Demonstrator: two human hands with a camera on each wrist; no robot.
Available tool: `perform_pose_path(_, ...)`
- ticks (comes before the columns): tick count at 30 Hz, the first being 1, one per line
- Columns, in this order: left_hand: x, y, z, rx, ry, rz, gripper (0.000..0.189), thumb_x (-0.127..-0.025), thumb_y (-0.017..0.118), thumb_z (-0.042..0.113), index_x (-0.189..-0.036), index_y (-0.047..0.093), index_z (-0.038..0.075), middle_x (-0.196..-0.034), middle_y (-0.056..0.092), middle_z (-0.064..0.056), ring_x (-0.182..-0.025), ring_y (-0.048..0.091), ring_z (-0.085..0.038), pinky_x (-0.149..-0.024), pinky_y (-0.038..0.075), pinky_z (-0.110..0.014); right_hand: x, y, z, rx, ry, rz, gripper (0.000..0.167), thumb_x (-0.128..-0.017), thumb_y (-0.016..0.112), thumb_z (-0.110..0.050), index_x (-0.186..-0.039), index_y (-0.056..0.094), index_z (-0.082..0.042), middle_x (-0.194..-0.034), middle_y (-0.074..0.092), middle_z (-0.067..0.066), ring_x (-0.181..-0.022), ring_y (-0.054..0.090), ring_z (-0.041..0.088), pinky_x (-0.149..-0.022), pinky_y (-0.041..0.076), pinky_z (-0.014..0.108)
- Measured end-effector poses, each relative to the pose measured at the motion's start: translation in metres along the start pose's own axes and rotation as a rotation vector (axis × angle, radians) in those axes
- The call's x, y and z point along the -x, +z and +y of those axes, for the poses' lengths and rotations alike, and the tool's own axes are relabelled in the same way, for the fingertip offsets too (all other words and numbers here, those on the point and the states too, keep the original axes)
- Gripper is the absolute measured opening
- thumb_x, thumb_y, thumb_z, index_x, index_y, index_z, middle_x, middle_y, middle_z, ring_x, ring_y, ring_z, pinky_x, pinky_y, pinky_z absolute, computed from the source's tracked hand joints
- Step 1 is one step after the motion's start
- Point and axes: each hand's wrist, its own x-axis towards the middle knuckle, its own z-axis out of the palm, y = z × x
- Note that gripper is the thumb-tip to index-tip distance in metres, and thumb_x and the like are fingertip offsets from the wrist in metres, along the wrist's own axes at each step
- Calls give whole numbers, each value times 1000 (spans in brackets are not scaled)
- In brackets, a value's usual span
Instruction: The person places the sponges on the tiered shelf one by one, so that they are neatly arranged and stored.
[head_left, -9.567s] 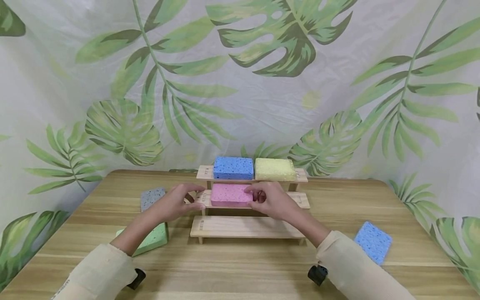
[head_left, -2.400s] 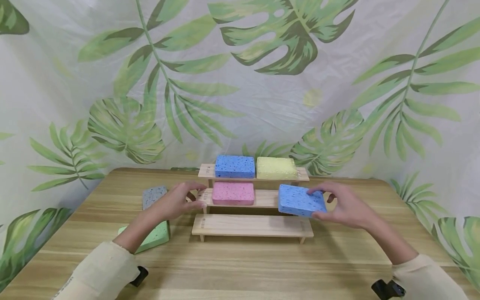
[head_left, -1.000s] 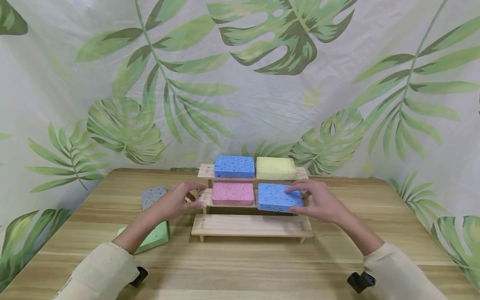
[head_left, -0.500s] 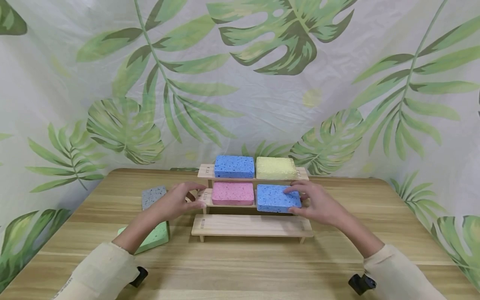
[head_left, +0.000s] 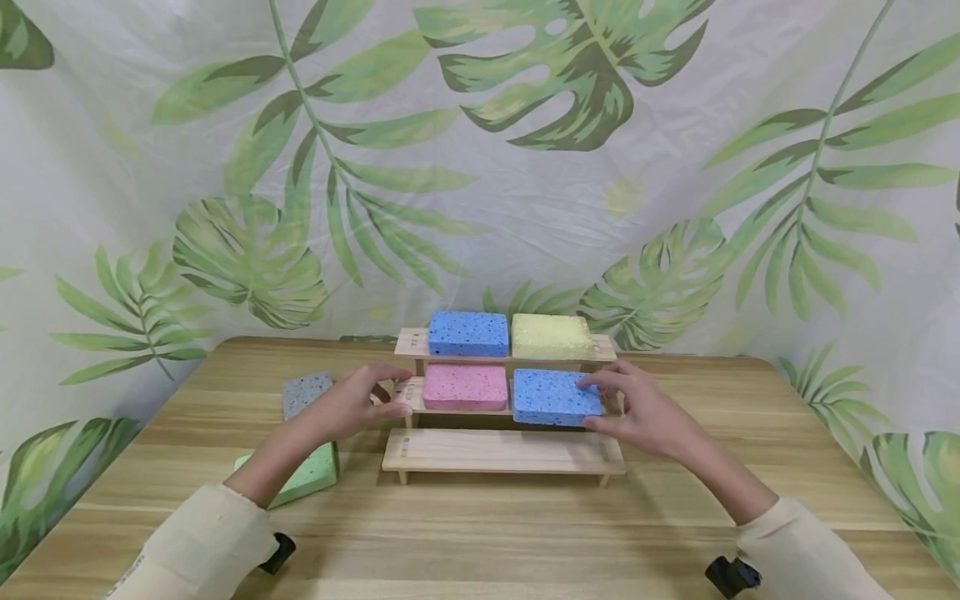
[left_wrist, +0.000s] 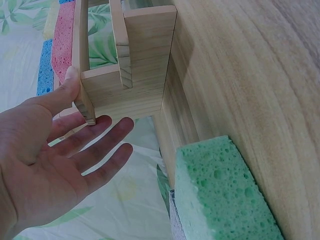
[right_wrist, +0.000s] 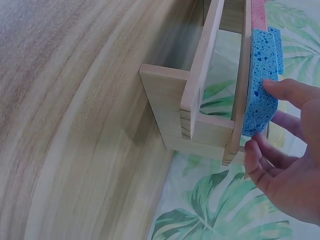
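A three-tier wooden display rack (head_left: pixel 502 451) stands on the table. My left hand (head_left: pixel 360 402) holds the left end of its middle tier between thumb and index finger; the other fingers spread loosely in the left wrist view. On that tier lie a pink sponge (head_left: pixel 465 387) and, to its right, a light blue sponge (head_left: pixel 551 396). My right hand (head_left: pixel 641 410) pinches the light blue sponge at its right end, thumb at the front edge and index finger at the top, also seen in the right wrist view. The top tier bears a darker blue sponge (head_left: pixel 468 332) and a yellow sponge (head_left: pixel 552 336).
A grey sponge (head_left: pixel 306 393) and a green sponge (head_left: pixel 311 475) lie on the wooden table (head_left: pixel 480 542) at the left, partly behind my left forearm. A leaf-patterned cloth (head_left: pixel 480 167) hangs behind the table.
The light blue sponge was carried from the table's right side leftward onto the middle tier, beside the pink one. My right hand has just shifted slightly right along it. The left hand stays put.
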Motion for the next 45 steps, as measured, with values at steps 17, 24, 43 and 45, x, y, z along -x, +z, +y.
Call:
perform_pose_path(17,-1,1,0,-1,3,-5,49,-96,76,12,-136,59,-12,-136,61,-31,-99,71,-35,-82,61,-43,-5,2,8,-62,31,-23,41,-88,84,-10,-125,70,1,-75,53,-5,-68,53,10,-62,46,28)
perform_pose_path(24,-2,0,-3,-7,-5,-4,49,-96,75,10,-137,59,-12,-136,61,-31,-99,71,-34,-82,62,-43,-9,1,11,-78,10,-16,43,-90,83,-11,-128,69,3,-74,57,-5,-67,55,8,-59,46,26)
perform_pose_path(43,-2,0,-2,-7,1,-2,49,-96,76,11,-136,60,-12,-135,62,-30,-99,71,-35,-81,62,-42,-17,3,15,-59,31,-20,40,-92,80,-13,-128,69,1,-75,58,-5,-68,55,9,-62,47,27)
perform_pose_path(45,-2,0,-2,-5,4,-3,49,-96,76,12,-136,60,-12,-136,62,-30,-99,71,-35,-81,62,-42,-17,3,15,-62,34,-22,41,-92,80,-13,-129,69,2,-75,58,-5,-68,55,9,-62,47,27)
